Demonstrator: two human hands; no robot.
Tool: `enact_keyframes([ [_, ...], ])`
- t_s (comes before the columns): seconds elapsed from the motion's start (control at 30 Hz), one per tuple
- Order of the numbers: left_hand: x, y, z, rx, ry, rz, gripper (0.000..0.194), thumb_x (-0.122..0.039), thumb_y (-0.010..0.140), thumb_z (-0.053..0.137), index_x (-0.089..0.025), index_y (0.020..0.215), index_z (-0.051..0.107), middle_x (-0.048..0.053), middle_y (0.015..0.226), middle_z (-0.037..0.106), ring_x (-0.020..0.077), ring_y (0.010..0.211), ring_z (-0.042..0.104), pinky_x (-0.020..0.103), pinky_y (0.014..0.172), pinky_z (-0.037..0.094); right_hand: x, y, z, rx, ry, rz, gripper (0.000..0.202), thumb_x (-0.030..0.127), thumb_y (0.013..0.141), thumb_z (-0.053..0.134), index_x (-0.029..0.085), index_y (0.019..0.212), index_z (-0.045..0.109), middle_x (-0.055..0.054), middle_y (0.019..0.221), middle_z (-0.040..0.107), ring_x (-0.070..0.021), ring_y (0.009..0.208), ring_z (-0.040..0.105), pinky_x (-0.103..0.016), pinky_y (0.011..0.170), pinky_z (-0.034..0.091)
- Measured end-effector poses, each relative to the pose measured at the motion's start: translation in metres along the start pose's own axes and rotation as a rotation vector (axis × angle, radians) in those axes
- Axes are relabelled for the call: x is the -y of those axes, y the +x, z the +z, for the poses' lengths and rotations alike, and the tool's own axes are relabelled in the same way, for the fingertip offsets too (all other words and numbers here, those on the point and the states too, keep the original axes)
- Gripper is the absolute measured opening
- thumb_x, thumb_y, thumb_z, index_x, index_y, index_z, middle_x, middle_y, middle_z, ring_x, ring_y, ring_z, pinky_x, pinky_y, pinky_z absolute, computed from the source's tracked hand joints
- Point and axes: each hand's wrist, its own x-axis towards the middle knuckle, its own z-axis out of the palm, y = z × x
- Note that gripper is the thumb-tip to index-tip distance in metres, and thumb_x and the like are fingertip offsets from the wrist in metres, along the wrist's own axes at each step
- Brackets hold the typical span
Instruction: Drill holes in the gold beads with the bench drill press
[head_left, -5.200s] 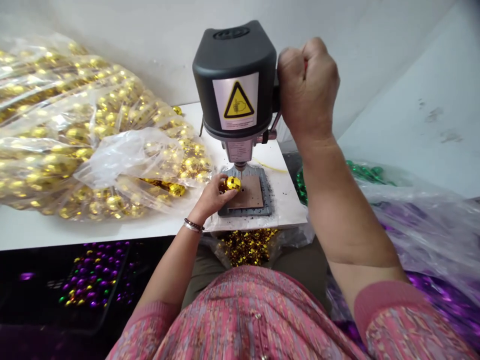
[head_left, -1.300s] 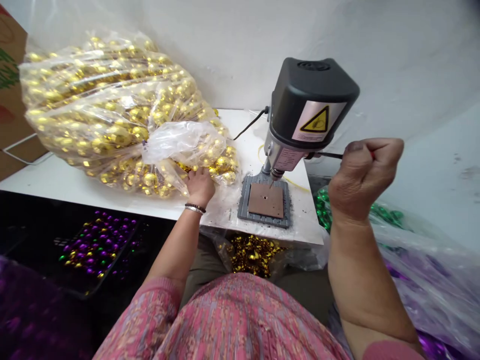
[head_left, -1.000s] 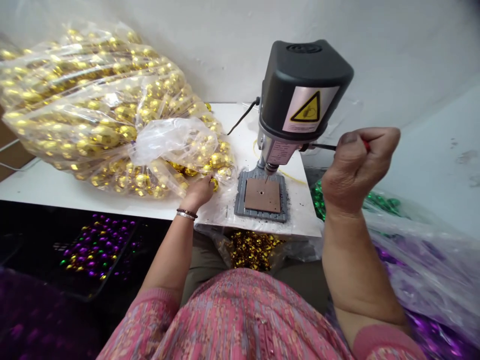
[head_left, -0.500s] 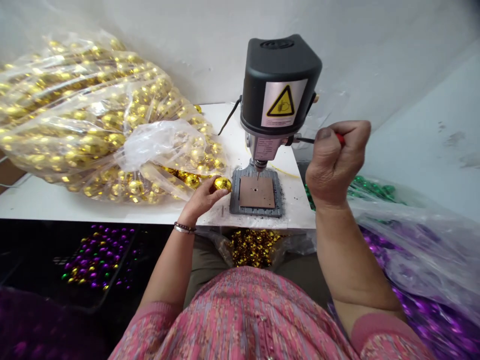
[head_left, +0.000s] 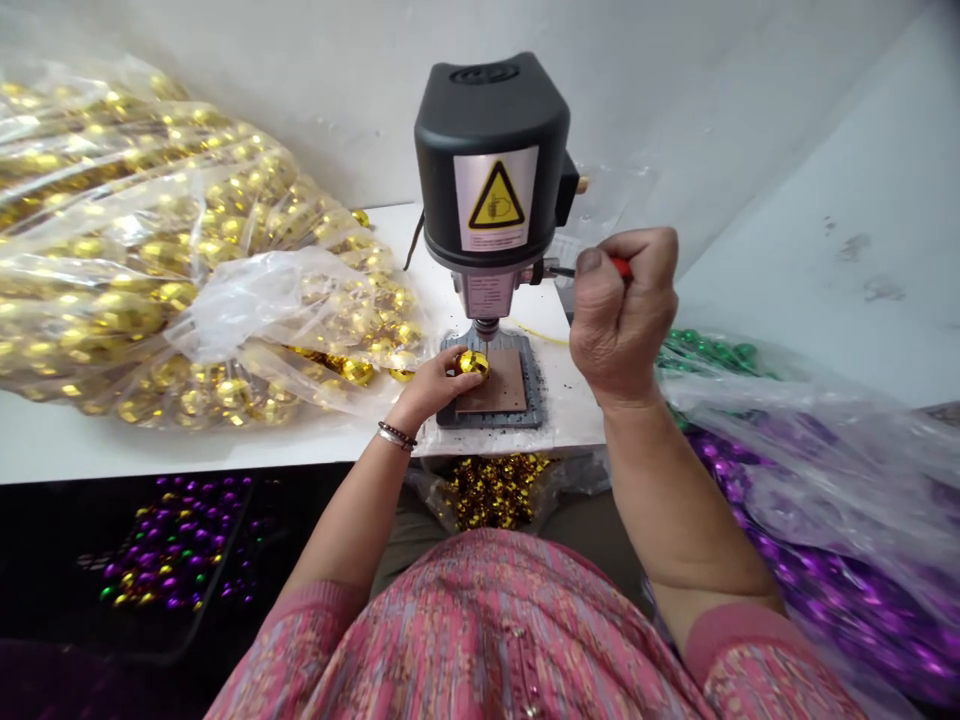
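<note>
My left hand point(head_left: 440, 383) pinches a shiny gold faceted ball point(head_left: 474, 364) over the left part of a brown square board point(head_left: 504, 385). The board lies on the grey base point(head_left: 532, 408) of a small bench drill press point(head_left: 491, 150). Its thin bit and chuck point(head_left: 487, 328) point down right by the ball; whether the bit touches it I cannot tell. Raised at the machine's right side, my right hand point(head_left: 626, 315) is closed round the red-ended feed lever point(head_left: 621, 267).
A large clear bag of gold balls point(head_left: 172, 250) fills the table's left. Purple beads point(head_left: 847, 600) and green beads point(head_left: 709, 350) in plastic lie at right. Gold pieces point(head_left: 499, 490) sit in plastic at my lap. Mixed beads point(head_left: 176, 540) lie in a dark container below left.
My left hand has carried the gold ball rightward from beside the base to under the drill. My right hand keeps its grip on the lever. The camera view has shifted.
</note>
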Motion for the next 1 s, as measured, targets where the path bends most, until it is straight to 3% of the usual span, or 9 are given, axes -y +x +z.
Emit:
enact_keyframes([
  [0.3, -0.022, 0.001, 0.002, 0.019, 0.234, -0.015, 0.068, -0.03, 0.078, 0.081, -0.017, 0.143, 0.064, 0.008, 0.118, 0.078, 0.0238, 0.099, 0.072, 0.037, 0.094, 0.057, 0.003, 0.0, -0.003, 0.028, 0.011, 0.051, 0.034, 0.048, 0.103, 0.038, 0.019, 0.094, 0.054, 0.001, 0.079, 0.047, -0.004, 0.071, 0.049, -0.019, 0.071, 0.048],
  [0.6, -0.011, 0.003, 0.008, 0.027, 0.324, 0.14, 0.069, -0.022, 0.075, 0.081, -0.019, 0.142, 0.065, 0.009, 0.139, 0.072, 0.0279, 0.124, 0.068, 0.04, 0.109, 0.053, -0.003, -0.002, 0.0, -0.012, 0.177, -0.013, 0.031, 0.048, 0.101, 0.046, 0.019, 0.095, 0.052, 0.002, 0.079, 0.049, -0.004, 0.07, 0.048, -0.019, 0.069, 0.047],
  [0.83, -0.004, 0.006, 0.008, 0.096, 0.226, 0.094, 0.072, -0.025, 0.076, 0.08, -0.023, 0.147, 0.062, 0.005, 0.13, 0.076, 0.0259, 0.111, 0.073, 0.039, 0.1, 0.058, 0.0, 0.007, -0.004, 0.042, 0.131, 0.042, 0.019, 0.035, 0.098, 0.051, 0.019, 0.087, 0.048, 0.004, 0.073, 0.043, -0.0032, 0.064, 0.041, -0.02, 0.067, 0.042],
  [1.0, -0.015, 0.007, 0.01, 0.108, 0.222, 0.033, 0.076, -0.024, 0.076, 0.081, -0.02, 0.149, 0.059, 0.007, 0.129, 0.076, 0.0265, 0.112, 0.072, 0.039, 0.102, 0.057, 0.006, 0.027, -0.005, 0.06, 0.068, 0.046, 0.022, 0.028, 0.094, 0.055, 0.019, 0.08, 0.042, 0.006, 0.067, 0.036, -0.0026, 0.062, 0.032, -0.019, 0.066, 0.036],
])
